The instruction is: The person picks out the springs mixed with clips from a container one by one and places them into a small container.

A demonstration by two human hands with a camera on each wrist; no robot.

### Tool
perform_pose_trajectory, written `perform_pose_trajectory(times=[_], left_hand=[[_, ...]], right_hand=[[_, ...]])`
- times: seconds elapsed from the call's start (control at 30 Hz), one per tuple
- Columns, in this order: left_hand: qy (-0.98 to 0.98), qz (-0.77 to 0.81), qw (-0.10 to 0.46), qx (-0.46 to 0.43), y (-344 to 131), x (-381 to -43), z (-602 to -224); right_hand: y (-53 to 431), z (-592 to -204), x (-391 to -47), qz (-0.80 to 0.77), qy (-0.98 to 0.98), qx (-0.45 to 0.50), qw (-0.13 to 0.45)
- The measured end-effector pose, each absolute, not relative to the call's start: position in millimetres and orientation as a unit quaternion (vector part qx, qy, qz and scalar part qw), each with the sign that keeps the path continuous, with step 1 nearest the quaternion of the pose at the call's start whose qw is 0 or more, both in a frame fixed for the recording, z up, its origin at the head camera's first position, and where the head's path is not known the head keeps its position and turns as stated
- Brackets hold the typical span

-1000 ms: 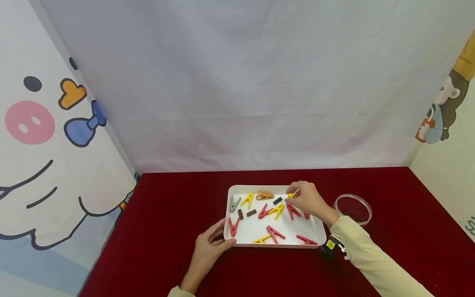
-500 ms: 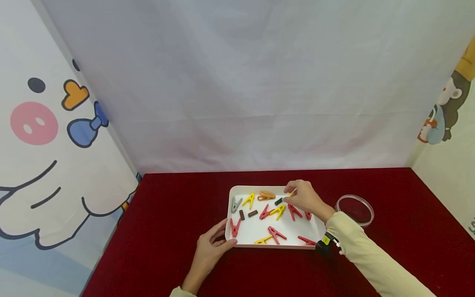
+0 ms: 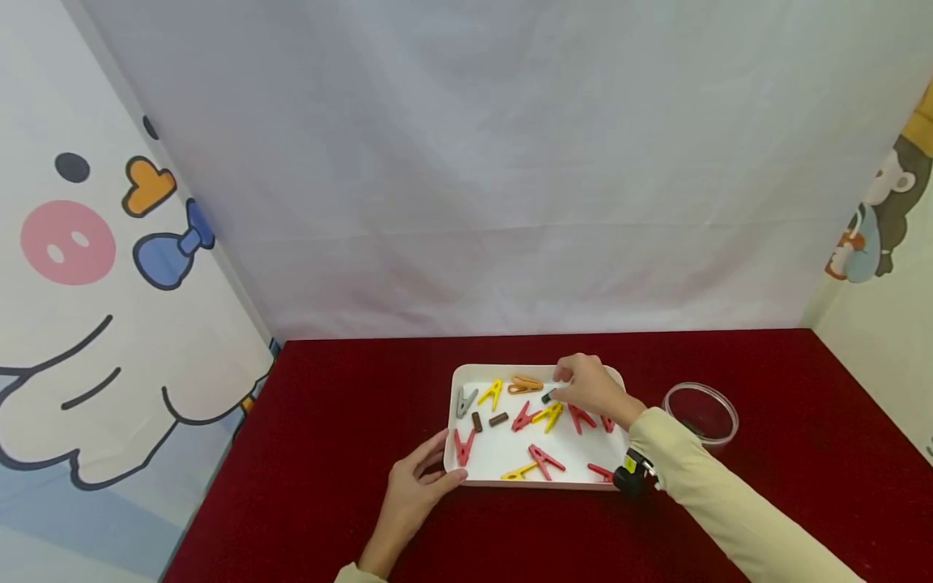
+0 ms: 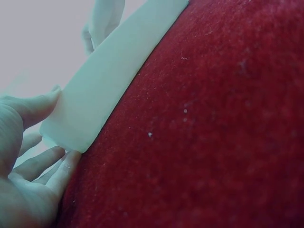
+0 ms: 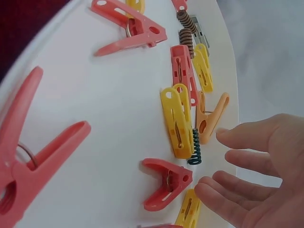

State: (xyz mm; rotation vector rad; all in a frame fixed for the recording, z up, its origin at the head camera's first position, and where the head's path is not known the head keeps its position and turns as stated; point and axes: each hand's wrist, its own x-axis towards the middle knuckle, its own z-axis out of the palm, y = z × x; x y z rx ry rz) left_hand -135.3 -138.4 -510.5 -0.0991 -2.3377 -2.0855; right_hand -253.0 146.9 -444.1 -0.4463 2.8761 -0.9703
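A shallow white tray (image 3: 510, 484) holds plastic clothespins and metal springs. My left hand (image 3: 413, 486) grips its near left corner, thumb on the front wall and fingers at the end wall. Over the far right part of the tray is my right hand (image 3: 592, 389), fingers apart with nothing between them. Close by its fingertips lie a dark green spring (image 5: 194, 148) and an orange clothespin (image 5: 209, 118). A yellow clothespin (image 5: 188, 209) lies under the right fingers, hidden in the head view. Beside the spring rests another yellow clothespin (image 5: 178, 123).
Two brown springs (image 3: 499, 419) and a grey clothespin (image 3: 465, 402) lie in the tray's left part. Several red clothespins (image 3: 545, 461) are scattered about. A clear round ring or dish (image 3: 701, 413) sits right of the tray on the red cloth (image 3: 350, 405).
My right hand has moved left, from the yellow clothespin at the far right toward the dark green spring. The left hand stays at the tray's corner.
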Motion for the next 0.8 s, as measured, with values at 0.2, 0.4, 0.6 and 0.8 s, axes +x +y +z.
perform_pose_trajectory(times=[0.2,0.4,0.6,0.8], left_hand=[[-0.748,-0.663,0.002,-0.031,-139,-135,-509],[-0.751,-0.659,0.003,-0.030,-139,-136,-511],[-0.756,-0.654,0.007,-0.027,-139,-137,-512],[-0.757,-0.653,0.003,-0.024,-138,-137,-513]], right_hand=[[139,-447,-259,-0.307,0.940,-0.139,0.047],[132,-449,-262,-0.290,0.947,-0.131,0.045],[127,-449,-261,-0.282,0.950,-0.132,0.029],[122,-452,-258,-0.277,0.954,-0.108,0.047]])
